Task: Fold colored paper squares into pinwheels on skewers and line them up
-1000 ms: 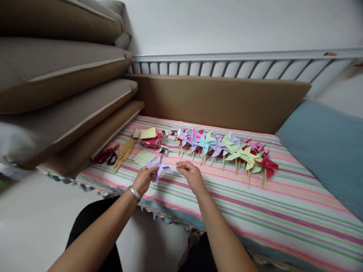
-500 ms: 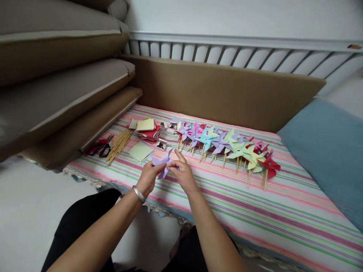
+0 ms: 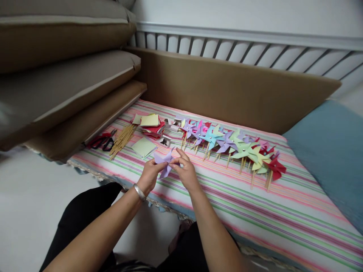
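Purple paper pinwheel (image 3: 165, 172), one, in the hands above the near part of the striped cloth (image 3: 255, 206); clock positions read from this piece, twelve pointing away from the wearer.

Left hand (image 3: 150, 175): enters from seven o'clock, forearm slanting up and inward, silver bracelet (image 3: 139, 192) at the wrist. Thumb laid over the near face, fingers mostly hidden behind; clamped on the purple piece at its left side.

Right hand (image 3: 183, 170): enters from five o'clock, forearm steep, wrist bent inward. Thumb and forefinger pinched together at the middle of the piece, another finger raised and slightly spread above. Whether a small fastener sits between the tips cannot be told. Hands close to each other, meeting at the piece.

Pinwheels on sticks (image 3: 227, 142): long mixed row of lilac, blue, green, yellow, pink and red, lying from one to three o'clock, sticks toward the wearer.

Small open box (image 3: 165, 141): twelve o'clock, near.

Light green paper squares (image 3: 144, 146): ten o'clock, just beside the left hand.

Stack of coloured paper (image 3: 151, 126): eleven o'clock, yellow uppermost.

Loose wooden sticks (image 3: 123, 140): bundle, ten o'clock.

Scissors (image 3: 105, 138): nine to ten o'clock, beyond the sticks.
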Available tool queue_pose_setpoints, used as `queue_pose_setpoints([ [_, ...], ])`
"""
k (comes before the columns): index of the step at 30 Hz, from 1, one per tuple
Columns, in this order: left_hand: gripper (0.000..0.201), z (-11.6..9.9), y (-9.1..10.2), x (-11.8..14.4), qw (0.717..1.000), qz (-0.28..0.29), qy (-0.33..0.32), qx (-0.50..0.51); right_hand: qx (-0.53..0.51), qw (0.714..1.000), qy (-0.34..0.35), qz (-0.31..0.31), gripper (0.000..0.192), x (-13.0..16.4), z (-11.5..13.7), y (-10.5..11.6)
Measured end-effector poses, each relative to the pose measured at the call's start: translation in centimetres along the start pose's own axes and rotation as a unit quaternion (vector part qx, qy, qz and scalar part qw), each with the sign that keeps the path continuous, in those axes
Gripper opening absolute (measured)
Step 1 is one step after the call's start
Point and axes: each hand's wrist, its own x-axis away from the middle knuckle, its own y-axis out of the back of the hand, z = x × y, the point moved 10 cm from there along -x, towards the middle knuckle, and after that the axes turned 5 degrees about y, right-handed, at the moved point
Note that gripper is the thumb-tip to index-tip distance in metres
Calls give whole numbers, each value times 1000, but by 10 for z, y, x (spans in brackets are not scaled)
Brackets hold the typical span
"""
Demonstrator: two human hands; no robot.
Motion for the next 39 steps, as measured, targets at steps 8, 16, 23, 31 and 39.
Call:
queue_pose_setpoints([
  [8, 20, 9, -4, 0, 1000, 6, 2, -12, -1, 1000, 2, 2, 8, 5, 0, 4],
  [16, 19, 6, -11, 0, 999, 23, -9, -48, -58, 997, -45, -2, 6, 5, -11, 6],
  [23, 18, 1, -13, 2, 997, 9, -30, -70, -176, 977, -118, -21, 8, 9, -28, 2],
  [31, 22, 3, -24, 7, 996, 56, -15, -62, -212, 967, -136, -37, 9, 12, -28, 6],
  [39, 24, 9, -23, 4, 997, 56, 6, -52, -222, 961, -156, -47, 8, 11, -31, 9],
])
